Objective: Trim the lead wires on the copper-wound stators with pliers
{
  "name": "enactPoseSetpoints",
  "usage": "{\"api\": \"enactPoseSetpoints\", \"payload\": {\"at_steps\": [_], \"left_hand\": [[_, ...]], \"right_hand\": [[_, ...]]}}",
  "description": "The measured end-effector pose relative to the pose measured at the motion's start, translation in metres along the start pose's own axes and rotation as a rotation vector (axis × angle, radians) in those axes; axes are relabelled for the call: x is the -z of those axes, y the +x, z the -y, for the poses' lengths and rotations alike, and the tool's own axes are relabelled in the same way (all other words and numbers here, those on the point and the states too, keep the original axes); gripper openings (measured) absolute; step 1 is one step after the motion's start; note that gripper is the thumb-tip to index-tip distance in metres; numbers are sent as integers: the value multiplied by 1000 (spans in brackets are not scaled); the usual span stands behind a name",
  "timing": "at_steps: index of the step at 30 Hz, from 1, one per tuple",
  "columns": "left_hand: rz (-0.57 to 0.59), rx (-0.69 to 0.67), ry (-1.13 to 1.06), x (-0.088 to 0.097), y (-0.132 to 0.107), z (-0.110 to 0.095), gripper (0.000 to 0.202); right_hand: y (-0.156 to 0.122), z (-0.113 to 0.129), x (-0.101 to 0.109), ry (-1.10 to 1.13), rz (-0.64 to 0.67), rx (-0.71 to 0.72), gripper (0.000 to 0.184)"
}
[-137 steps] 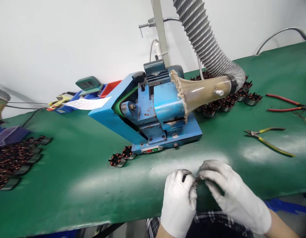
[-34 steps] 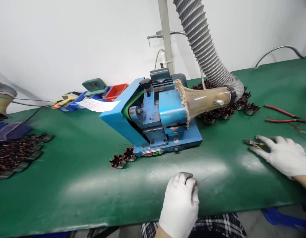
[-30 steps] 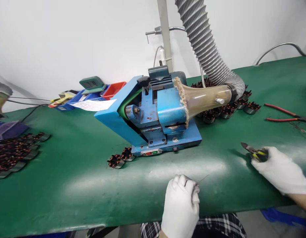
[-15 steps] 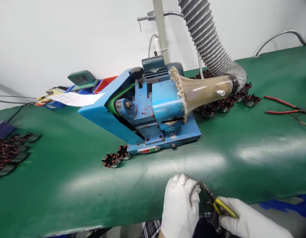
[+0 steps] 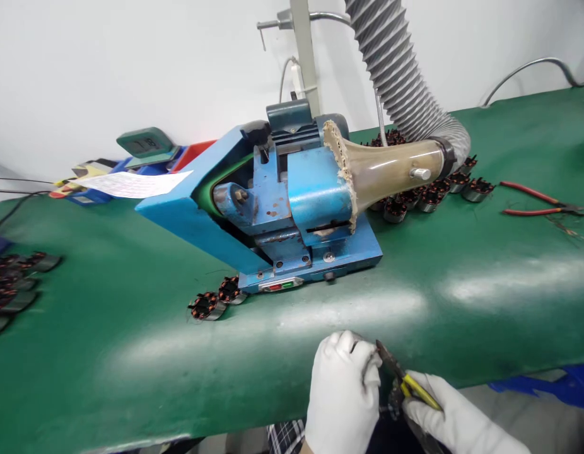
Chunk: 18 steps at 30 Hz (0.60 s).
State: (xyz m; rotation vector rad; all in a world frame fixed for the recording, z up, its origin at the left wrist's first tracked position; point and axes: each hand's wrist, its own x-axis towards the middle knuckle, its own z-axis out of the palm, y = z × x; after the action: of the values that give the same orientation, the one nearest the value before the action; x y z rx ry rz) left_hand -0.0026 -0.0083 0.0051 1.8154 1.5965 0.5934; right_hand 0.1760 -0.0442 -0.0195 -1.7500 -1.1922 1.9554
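Note:
At the bottom centre, my left hand (image 5: 342,394), in a white glove, is closed. Its fingers curl round something mostly hidden; only a dark bit shows between them. My right hand (image 5: 446,407), also gloved, grips a pair of pliers (image 5: 400,373) with yellow and dark handles. The plier tips point up and left, close beside the fingertips of my left hand. Whether they touch what is held there, I cannot tell. Both hands are over the near edge of the green-covered bench (image 5: 254,359).
A blue belt machine (image 5: 273,221) stands mid-bench, with a grey hose (image 5: 391,69) at its right. Two copper-wound stators (image 5: 207,306) sit by its front left corner. More stators (image 5: 429,197) crowd behind the duct and at far left. Red-handled pliers (image 5: 533,212) lie right.
The right hand and its pliers have shifted slightly left, nearer the left hand. The left hand keeps its grip almost in place. Bench items slide slightly left as the view turns.

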Motion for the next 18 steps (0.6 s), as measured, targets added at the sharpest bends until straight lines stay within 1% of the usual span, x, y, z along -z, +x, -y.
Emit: {"api": "enactPoseSetpoints", "payload": {"at_steps": [2, 4, 6, 9, 10, 12, 14, 15, 16, 17, 18], "left_hand": [[-19, -13, -2, -1, 0, 1, 16], [-48, -34, 2, -2, -2, 3, 15], [-87, -67, 14, -4, -3, 4, 16], [-146, -119, 43, -8, -4, 7, 15], [-163, -136, 56, -9, -4, 7, 15], [-171, -182, 84, -8, -1, 7, 15], [-173, -260, 122, 0, 2, 7, 14], [-186, -320, 158, 6, 3, 8, 15], [-197, -389, 206, 14, 3, 10, 20], [-203, -459, 271, 23, 2, 13, 30], [-202, -535, 339, 32, -1, 17, 36]], "right_hand": [[3, 3, 0, 66, 33, 52, 49], [5, 9, 1, 113, 112, 102, 43], [6, 14, 3, 170, 159, 107, 44], [5, 18, 2, 271, 158, 81, 54], [3, 20, 1, 310, 164, 80, 54], [0, 27, -3, 438, 213, 87, 48], [-1, 36, -3, 628, 282, 88, 38], [1, 40, 0, 719, 310, 88, 34], [5, 45, 7, 797, 312, 91, 32], [11, 49, 17, 851, 277, 105, 32], [19, 54, 32, 860, 195, 145, 33]]}}
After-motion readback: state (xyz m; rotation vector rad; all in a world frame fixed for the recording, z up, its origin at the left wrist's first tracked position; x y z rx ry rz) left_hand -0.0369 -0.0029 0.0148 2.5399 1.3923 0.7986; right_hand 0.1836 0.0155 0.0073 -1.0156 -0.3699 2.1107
